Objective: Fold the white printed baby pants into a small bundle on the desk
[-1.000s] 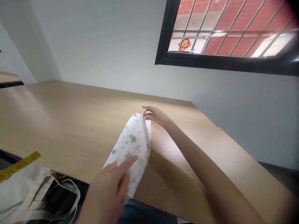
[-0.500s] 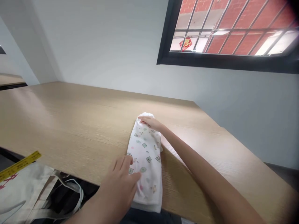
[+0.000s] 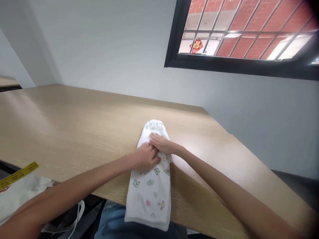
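Note:
A white garment [image 3: 149, 199] printed with small green bears and pastel shapes lies folded into a long strip, its gathered elastic end pointing toward the wall. The near end hangs slightly over the table edge, above blue-clad legs. My right hand [image 3: 161, 143] rests flat on the upper part of the cloth, fingers stretched out. Right beside it, my left hand [image 3: 147, 156] lies on the fabric, somewhat blurred, with bent fingers and the thumb apart. The fingertips of both hands meet or overlap, and neither grips a fold that I can see.
The wooden table [image 3: 82, 122] runs back to a pale wall. At lower left, below the table edge, is a light cloth bag [image 3: 25, 192] with straps and a yellow printed strip [image 3: 18, 175]. A dark-framed barred window [image 3: 231, 64] is at upper right.
My left hand has moved forward from the garment's near left edge to beside my right hand. My right hand has slid slightly toward me. The garment's near end has spread wider to the left.

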`<state>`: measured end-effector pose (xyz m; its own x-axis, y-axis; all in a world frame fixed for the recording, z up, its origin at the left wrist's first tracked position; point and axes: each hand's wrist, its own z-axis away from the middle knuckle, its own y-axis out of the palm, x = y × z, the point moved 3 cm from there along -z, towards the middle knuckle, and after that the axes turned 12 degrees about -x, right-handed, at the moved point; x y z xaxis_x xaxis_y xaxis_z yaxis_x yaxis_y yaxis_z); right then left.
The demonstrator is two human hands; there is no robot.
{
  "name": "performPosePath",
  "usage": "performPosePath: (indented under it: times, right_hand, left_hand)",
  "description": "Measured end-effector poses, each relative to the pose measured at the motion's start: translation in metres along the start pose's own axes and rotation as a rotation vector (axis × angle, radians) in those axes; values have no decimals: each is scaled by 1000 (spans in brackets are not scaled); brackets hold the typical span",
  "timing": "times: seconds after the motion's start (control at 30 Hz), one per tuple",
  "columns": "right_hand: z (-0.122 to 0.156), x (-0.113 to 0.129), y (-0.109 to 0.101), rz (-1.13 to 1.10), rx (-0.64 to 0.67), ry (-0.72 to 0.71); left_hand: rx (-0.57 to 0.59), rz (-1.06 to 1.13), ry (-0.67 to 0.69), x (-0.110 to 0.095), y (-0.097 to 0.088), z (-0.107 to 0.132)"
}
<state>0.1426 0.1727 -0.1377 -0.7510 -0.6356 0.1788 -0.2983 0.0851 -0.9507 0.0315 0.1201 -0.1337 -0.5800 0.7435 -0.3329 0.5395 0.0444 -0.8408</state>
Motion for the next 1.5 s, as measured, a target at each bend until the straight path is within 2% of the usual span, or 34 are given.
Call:
performPosePath:
  times: [0.1,0.17,0.27,0.37,0.5,0.63,0.77,0.9,1.0,1.13,1.2,1.3,1.37,1.5]
  right_hand:
    - [-23,-22,18,102,-68,41]
    - [-39,-34,26,139,-107,62]
    - [-57,-43,33,174,-132,69]
    - [-62,-45,34,190,-126,68]
    - [-54,-38,22,176,-84,36]
    - [-30,-18,-1,102,45,-4]
    - [15,23,-22,11,138,-97]
    - [64,72,-36,-114,85,-191]
    - [92,98,-38,-213,61,-221]
    - [109,105,-30,-235,1,-204]
    - [109,102,-27,-197,-59,-188]
    - [109,100,-30,-193,-109,-115]
    - [114,105,-35,-226,-96,-56]
    - [141,132,-37,-382,123,-6]
  left_hand:
    - [168,-42,90,-32,2,49]
    - [214,-55,195,-48,-1,80]
    - [120,-105,388,-59,-3,114]
    - [-9,-196,495,-57,0,128]
    - [-106,-278,502,-48,-3,130]
    - [-85,-282,495,-44,-14,124]
    - [-82,-140,466,-44,-25,116]
    - [-83,99,406,-45,-33,111]
    - [-44,260,265,-41,-36,109]
    - [-29,436,-34,-31,-36,99]
    - [-17,489,-126,-28,-37,93]
    - [-8,524,-190,-29,-45,88]
    - [46,524,-224,-36,-54,92]
    - [195,533,-146,-64,-74,112]
